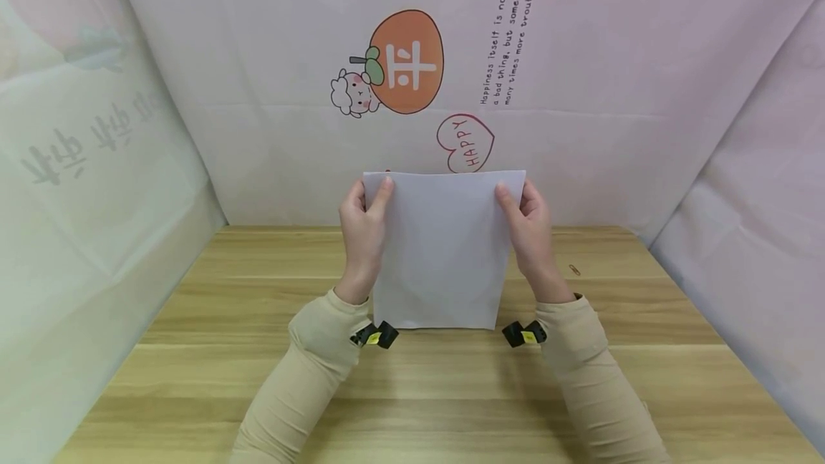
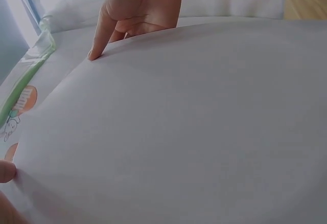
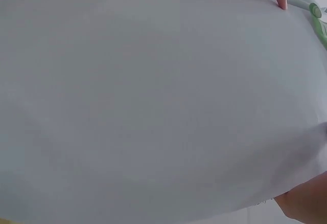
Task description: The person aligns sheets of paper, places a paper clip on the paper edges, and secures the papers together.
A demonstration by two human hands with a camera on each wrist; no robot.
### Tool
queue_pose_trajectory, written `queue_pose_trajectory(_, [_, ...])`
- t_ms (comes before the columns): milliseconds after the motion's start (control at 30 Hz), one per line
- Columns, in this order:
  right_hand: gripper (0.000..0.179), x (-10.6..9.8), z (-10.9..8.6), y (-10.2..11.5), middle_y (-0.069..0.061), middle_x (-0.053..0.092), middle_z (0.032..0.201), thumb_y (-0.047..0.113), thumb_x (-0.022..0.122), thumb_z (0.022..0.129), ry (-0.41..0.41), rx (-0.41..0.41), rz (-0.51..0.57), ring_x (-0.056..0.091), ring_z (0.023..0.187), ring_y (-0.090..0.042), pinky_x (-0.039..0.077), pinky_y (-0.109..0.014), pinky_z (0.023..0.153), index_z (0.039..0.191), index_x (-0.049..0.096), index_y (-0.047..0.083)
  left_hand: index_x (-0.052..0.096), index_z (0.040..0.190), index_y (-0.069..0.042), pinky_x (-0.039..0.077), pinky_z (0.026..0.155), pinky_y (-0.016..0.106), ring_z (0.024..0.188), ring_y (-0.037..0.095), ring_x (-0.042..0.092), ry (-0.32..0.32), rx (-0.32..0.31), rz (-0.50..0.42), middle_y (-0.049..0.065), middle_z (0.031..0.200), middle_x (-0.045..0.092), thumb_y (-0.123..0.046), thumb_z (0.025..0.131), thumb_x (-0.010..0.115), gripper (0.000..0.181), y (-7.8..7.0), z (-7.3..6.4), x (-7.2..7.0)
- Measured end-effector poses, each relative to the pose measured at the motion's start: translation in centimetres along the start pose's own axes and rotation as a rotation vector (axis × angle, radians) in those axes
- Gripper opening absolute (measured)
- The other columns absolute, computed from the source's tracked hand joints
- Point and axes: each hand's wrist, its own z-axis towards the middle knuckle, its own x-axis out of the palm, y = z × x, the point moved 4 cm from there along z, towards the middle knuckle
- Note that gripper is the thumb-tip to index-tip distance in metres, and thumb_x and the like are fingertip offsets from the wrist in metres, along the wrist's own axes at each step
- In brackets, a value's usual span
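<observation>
A blank white sheet of paper point(image 1: 445, 256) is held up by its two upper corners in the head view. My left hand point(image 1: 364, 224) pinches the upper left corner, thumb in front and fingers behind. The upper right corner is pinched the same way by my right hand point(image 1: 531, 224). The sheet hangs nearly flat between the hands, its lower edge close over the table. In the left wrist view the paper point(image 2: 179, 116) fills most of the picture, with the right hand point(image 2: 145, 4) at its far edge. The right wrist view shows mostly paper point(image 3: 153, 101) too.
A small paper clip point(image 1: 574, 270) lies on the wood-grain table point(image 1: 425, 399), right of the right hand. Behind the table hangs a white printed cloth point(image 1: 290, 127) with cartoon fruit and lettering. More pale cloth point(image 1: 84, 235) encloses the left and right sides.
</observation>
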Motion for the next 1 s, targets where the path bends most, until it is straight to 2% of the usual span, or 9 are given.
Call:
queue_pose_trajectory(67, [0.031, 0.0, 0.0, 0.1, 0.001, 0.062, 0.098, 0.034, 0.058, 0.094, 0.001, -0.001, -0.001, 0.059, 0.086, -0.012, 0.049, -0.024, 0.074, 0.114, 0.055, 0.011, 0.063, 0.094, -0.002, 0.041, 0.065, 0.023, 0.072, 0.013, 0.051, -0.001, 0.0, 0.0, 0.003, 0.081, 0.059, -0.022, 0.091, 0.063, 0.021, -0.1, 0.0, -0.1])
queue_pose_trajectory(233, [0.034, 0.0, -0.2, -0.2, 0.001, 0.061, 0.099, 0.036, 0.058, 0.094, 0.012, 0.023, -0.02, 0.059, 0.088, -0.012, 0.049, -0.023, 0.075, 0.116, 0.055, 0.011, 0.061, 0.096, -0.001, 0.044, 0.068, 0.024, 0.076, 0.014, 0.054, 0.023, -0.025, -0.016, 0.004, 0.083, 0.059, -0.022, 0.092, 0.063, 0.022, 0.3, -0.1, -0.4])
queue_pose_trajectory(433, [0.035, -0.1, -0.2, -0.7, 0.001, 0.061, 0.1, 0.035, 0.057, 0.094, 0.012, 0.03, -0.028, 0.059, 0.09, -0.013, 0.049, -0.024, 0.076, 0.117, 0.055, 0.009, 0.061, 0.106, 0.002, 0.047, 0.076, 0.024, 0.085, 0.016, 0.057, 0.054, -0.028, -0.037, 0.01, 0.097, 0.063, -0.019, 0.093, 0.061, 0.025, 0.9, -0.2, -0.8])
queue_pose_trajectory(567, [0.035, 0.0, -0.2, -0.7, 0.001, 0.061, 0.1, 0.035, 0.057, 0.094, 0.012, 0.016, -0.026, 0.059, 0.09, -0.013, 0.049, -0.023, 0.076, 0.118, 0.055, 0.008, 0.06, 0.107, 0.004, 0.047, 0.08, 0.024, 0.088, 0.016, 0.057, 0.049, -0.024, -0.044, 0.014, 0.102, 0.063, -0.015, 0.094, 0.058, 0.022, 1.1, -0.2, -1.1])
queue_pose_trajectory(767, [0.036, 0.1, -0.1, -0.7, 0.001, 0.061, 0.101, 0.035, 0.057, 0.094, 0.013, 0.019, -0.037, 0.058, 0.09, -0.012, 0.048, -0.023, 0.076, 0.119, 0.055, 0.009, 0.058, 0.102, 0.007, 0.045, 0.075, 0.023, 0.084, 0.018, 0.054, 0.022, 0.011, -0.004, 0.013, 0.094, 0.06, -0.012, 0.093, 0.059, 0.021, 1.1, -0.2, -1.7])
queue_pose_trajectory(1000, [0.036, 0.0, 0.0, -0.8, 0.001, 0.061, 0.101, 0.035, 0.056, 0.094, 0.016, 0.011, -0.035, 0.058, 0.09, -0.013, 0.049, -0.024, 0.075, 0.119, 0.055, 0.009, 0.062, 0.099, 0.003, 0.045, 0.073, 0.023, 0.081, 0.017, 0.054, 0.007, 0.046, 0.042, 0.007, 0.091, 0.06, -0.017, 0.092, 0.062, 0.021, 1.0, -0.1, -2.4])
